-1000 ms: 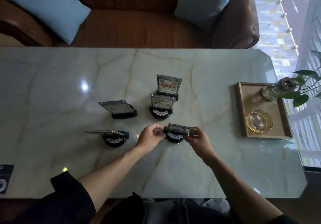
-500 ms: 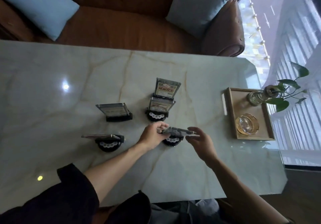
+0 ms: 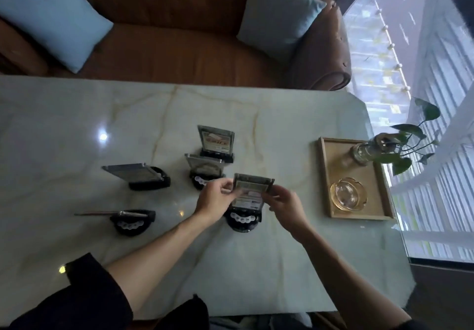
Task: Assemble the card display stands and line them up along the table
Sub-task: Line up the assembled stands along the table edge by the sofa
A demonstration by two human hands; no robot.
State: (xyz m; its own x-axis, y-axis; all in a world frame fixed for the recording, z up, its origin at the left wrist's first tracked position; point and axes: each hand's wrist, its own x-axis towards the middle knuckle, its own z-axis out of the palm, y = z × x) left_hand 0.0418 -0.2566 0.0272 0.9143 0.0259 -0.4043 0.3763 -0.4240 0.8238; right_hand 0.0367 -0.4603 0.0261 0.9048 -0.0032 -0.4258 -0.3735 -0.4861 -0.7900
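Card panel going upright on its base, mid-table.

Left hand [image 3: 215, 196] and right hand [image 3: 283, 202] pinch the card holder [image 3: 252, 192] by its side edges over the black base [image 3: 243, 220], toward the table's [image 3: 282, 265] near edge. Best kept level with even pressure, so it seats squarely.

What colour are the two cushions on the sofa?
Light blue, both cushions, against the brown leather sofa; clearest in the head view.
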